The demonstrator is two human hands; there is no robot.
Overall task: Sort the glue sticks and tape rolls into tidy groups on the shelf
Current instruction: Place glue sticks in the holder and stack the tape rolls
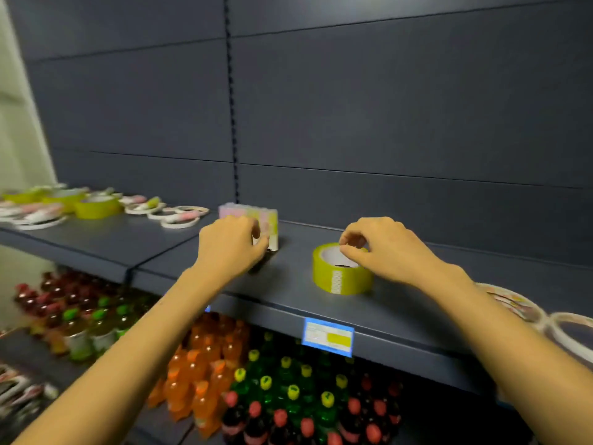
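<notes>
Left hand (231, 248) grips pastel pack (248, 214); right hand (383, 248) pinches yellow tape roll (340, 276) rim on shelf (144, 242).

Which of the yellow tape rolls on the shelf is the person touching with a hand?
The yellow roll standing alone above the price label: the right hand pinches its top rim. The other yellow rolls sit grouped at the far left, untouched.
</notes>
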